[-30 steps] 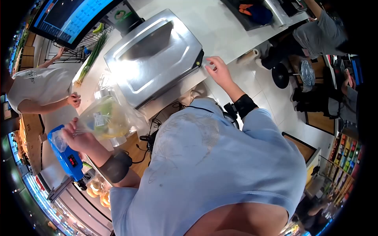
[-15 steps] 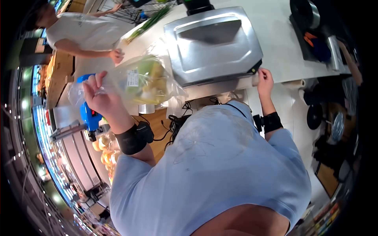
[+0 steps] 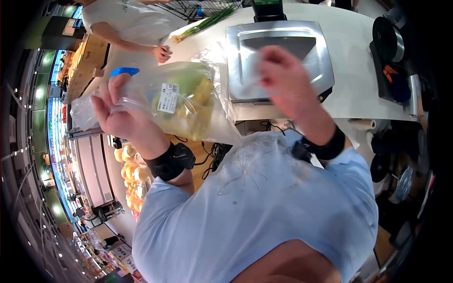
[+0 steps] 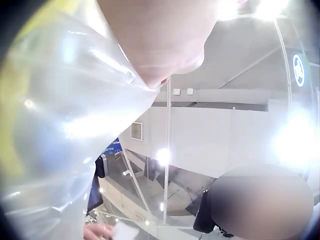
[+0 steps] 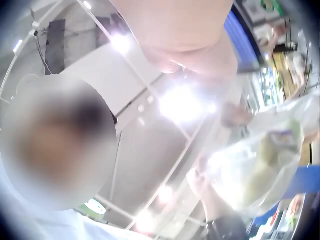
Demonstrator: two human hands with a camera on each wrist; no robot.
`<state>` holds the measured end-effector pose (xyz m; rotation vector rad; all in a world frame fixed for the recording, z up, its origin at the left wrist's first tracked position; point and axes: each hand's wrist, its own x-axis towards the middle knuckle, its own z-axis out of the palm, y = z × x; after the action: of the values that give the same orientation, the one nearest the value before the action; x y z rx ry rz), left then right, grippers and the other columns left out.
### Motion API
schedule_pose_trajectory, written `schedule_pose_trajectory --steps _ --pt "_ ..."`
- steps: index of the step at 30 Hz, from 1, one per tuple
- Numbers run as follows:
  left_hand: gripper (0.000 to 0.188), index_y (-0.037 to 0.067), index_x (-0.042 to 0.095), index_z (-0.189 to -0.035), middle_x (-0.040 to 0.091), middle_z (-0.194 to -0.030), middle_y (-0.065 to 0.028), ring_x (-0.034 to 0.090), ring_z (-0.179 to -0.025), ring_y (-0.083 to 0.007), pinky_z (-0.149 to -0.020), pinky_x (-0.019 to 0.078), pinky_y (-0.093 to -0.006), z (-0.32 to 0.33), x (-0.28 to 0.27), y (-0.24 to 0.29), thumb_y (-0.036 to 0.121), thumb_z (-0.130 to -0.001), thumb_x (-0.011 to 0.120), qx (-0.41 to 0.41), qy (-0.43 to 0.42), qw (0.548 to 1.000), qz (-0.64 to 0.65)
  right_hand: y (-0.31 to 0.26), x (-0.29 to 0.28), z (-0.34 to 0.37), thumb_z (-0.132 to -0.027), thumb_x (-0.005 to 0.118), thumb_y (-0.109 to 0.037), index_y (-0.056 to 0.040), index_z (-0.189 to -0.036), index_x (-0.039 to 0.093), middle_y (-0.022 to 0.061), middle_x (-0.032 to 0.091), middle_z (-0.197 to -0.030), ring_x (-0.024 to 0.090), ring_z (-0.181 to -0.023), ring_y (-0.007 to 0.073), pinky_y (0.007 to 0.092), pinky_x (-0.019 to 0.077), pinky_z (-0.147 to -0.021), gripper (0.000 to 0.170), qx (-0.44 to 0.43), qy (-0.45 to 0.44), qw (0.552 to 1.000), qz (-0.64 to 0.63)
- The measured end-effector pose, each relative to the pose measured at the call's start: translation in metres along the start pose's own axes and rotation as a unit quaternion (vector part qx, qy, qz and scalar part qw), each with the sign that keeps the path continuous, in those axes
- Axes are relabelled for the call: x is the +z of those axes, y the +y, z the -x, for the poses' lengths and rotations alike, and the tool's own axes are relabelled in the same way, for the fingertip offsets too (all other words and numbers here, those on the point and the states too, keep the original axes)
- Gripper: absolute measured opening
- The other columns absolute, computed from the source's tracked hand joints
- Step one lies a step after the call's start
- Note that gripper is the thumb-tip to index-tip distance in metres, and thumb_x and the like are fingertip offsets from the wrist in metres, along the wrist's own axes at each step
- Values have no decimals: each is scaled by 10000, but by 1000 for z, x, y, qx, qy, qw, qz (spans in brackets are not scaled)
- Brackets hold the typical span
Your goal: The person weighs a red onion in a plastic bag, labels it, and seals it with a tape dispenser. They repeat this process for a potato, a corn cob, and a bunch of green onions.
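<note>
My left hand (image 3: pixel 123 123) grips the gathered neck of a clear plastic bag (image 3: pixel 191 101) holding green and yellowish produce. A printed white price label (image 3: pixel 168 98) is stuck on the bag's face. The bag also fills the left side of the left wrist view. My right hand (image 3: pixel 290 82), blurred by motion, is raised over the metal scale (image 3: pixel 325 66), to the right of the bag. Its fingers pinch a small white label (image 4: pixel 126 232), seen low in the left wrist view.
A bunch of green onions (image 3: pixel 206 23) lies on the white counter (image 3: pixel 363 61), beside another person's hand (image 3: pixel 162 53). The top of a blue device (image 3: pixel 125 71) shows behind my left hand. A dark tray with orange-handled scissors (image 3: pixel 390 71) is at the right.
My right hand has left the scale's front right corner and come up and leftward toward the bag, with the white label. The bag, still in my left hand, appears larger and closer.
</note>
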<state>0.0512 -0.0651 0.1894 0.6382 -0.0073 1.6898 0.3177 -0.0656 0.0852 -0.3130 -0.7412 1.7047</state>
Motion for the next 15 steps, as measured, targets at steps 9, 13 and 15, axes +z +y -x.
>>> schedule_pose_trajectory --steps 9,13,15 --pt "338 126 302 -641 324 -612 11 380 -663 -144 -814 368 -310 2 39 -1 207 -922 474 108 -83 991 11 40 80 -15 -804 677 -62 -29 -988 553 -1 580 -876 513 -798 49 205 415 -708 224 50 -43 979 193" --pt "302 129 315 -654 328 -605 20 372 -627 -132 -788 378 -298 6 58 -8 149 -897 495 113 -84 989 43 41 89 -13 -731 756 -121 -51 -1019 555 -15 546 -867 471 -820 70 225 382 -722 358 -72 -51 919 385" --pt "285 130 331 -662 329 -599 22 363 -596 -130 -750 385 -291 11 66 -8 94 -880 511 107 -86 987 84 48 90 -16 -676 796 -157 -81 -1050 538 -24 506 -865 425 -814 95 237 354 -737 460 -134 -67 899 410"
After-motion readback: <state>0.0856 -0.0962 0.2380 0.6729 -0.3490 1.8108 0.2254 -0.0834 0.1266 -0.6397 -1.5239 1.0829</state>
